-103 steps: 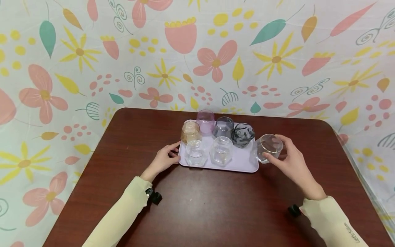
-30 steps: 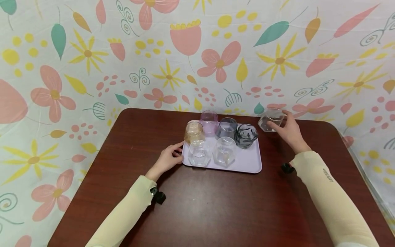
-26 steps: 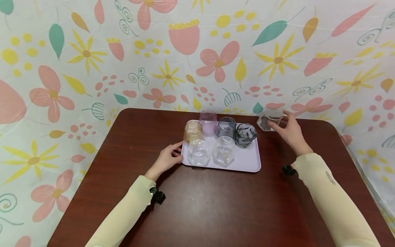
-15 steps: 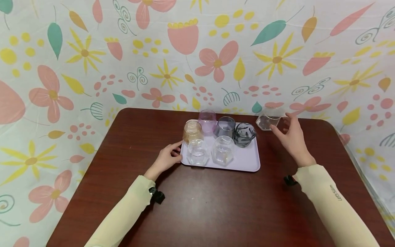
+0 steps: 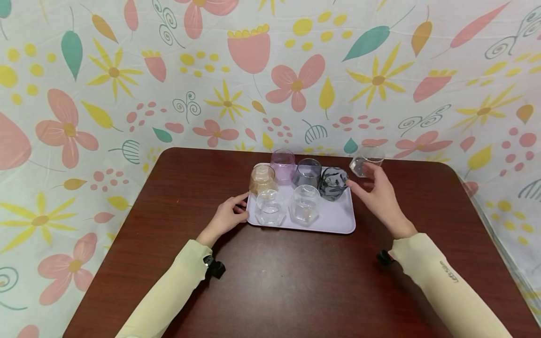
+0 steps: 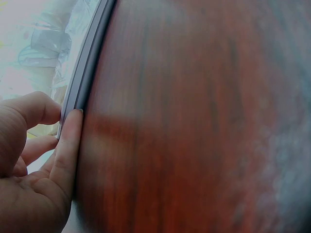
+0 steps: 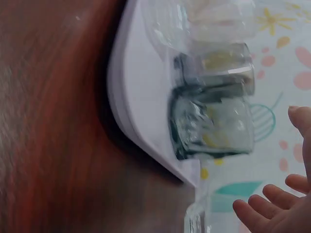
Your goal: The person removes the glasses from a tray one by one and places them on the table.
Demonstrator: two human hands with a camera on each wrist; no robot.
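Note:
A pale lilac tray (image 5: 338, 219) stands on the table. My left hand (image 5: 223, 217) holds its left end; in the left wrist view the thumb and fingers pinch the tray's rim (image 6: 87, 63). My right hand (image 5: 382, 199) hovers at the tray's right end, fingers spread and holding nothing. Its thumb tip lies close to the rim of a black-streaked glass (image 5: 334, 185), which stands upright on the tray; the right wrist view shows this streaked glass (image 7: 211, 126) apart from the fingers. Behind my right fingers, a clear glass with a hexagonal base (image 5: 360, 163) stands on the table.
Also on the tray are an amber glass (image 5: 258, 180), a pink glass (image 5: 282, 164), a grey glass (image 5: 307, 172) and two clear glasses, one at left (image 5: 270, 211) and one mid-front (image 5: 305, 209). A floral cloth (image 5: 296, 84) hangs behind the table (image 5: 274, 281).
My right hand carried the clear glass from beside the tray to the back right of the table and let it go. It then moved left toward the streaked glass. The left hand stayed put.

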